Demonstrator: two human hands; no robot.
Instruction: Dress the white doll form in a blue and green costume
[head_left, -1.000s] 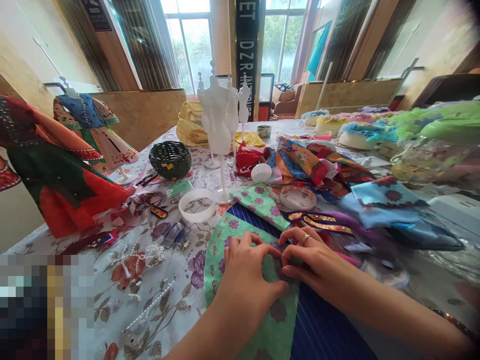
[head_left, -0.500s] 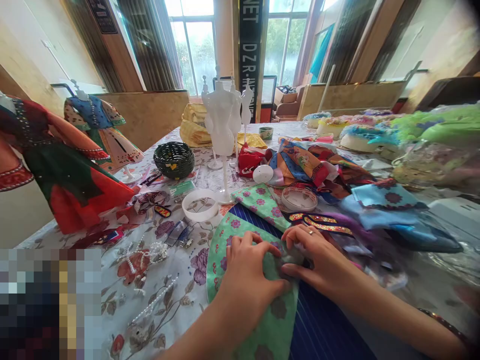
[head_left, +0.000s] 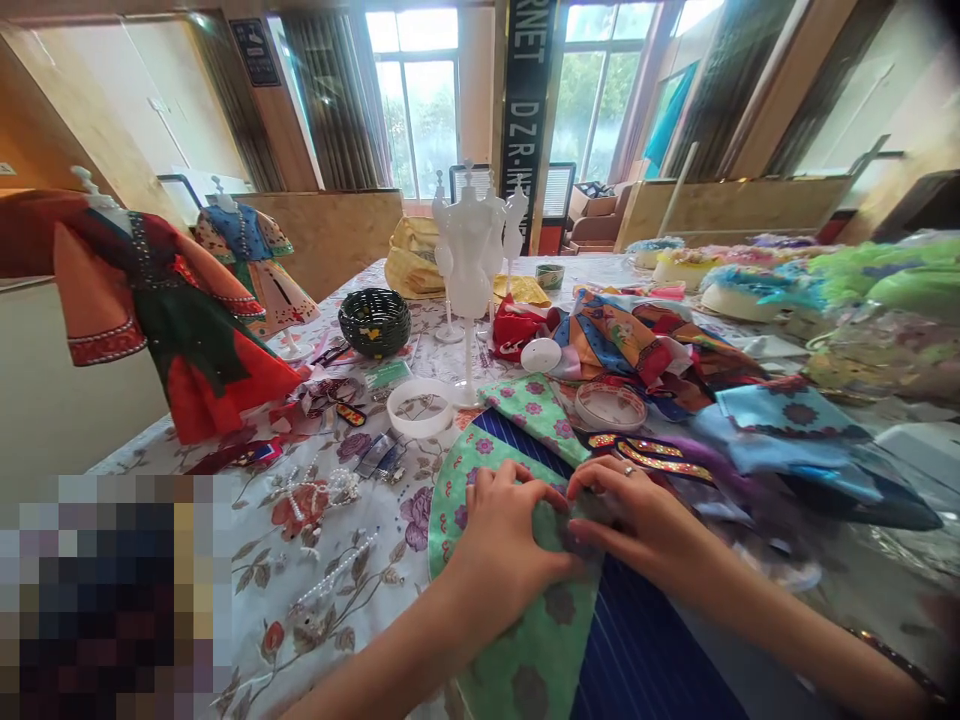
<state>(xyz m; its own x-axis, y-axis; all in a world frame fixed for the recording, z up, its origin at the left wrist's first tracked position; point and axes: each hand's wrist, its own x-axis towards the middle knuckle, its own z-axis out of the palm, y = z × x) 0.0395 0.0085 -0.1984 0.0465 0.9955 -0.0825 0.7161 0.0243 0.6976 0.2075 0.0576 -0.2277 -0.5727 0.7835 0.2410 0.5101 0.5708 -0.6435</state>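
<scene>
Green flowered cloth pressed flat under two bare hands, seen from the head camera.

Both hands lie on the green flowered fabric (head_left: 517, 640), which sits on a blue striped fabric (head_left: 645, 660) over the floral tablecloth (head_left: 330, 560). The left hand (head_left: 499, 545) is laid palm down with fingers bent, fingertips pushing into the cloth; the right hand (head_left: 645, 520), a ring on one finger, meets it fingertip to fingertip, thumb and fingers pinching a fold of the green cloth between them. Just beyond the right hand's knuckles runs a patterned ribbon trim (head_left: 652, 455), and past that a round clear lid (head_left: 609, 405). Beyond the left hand stand a white ring (head_left: 420, 407) and a white dress form (head_left: 469, 260); a string of pearls (head_left: 322, 490) lies off to its left, near it. Farther left hangs a red and green doll dress (head_left: 180, 330).
</scene>
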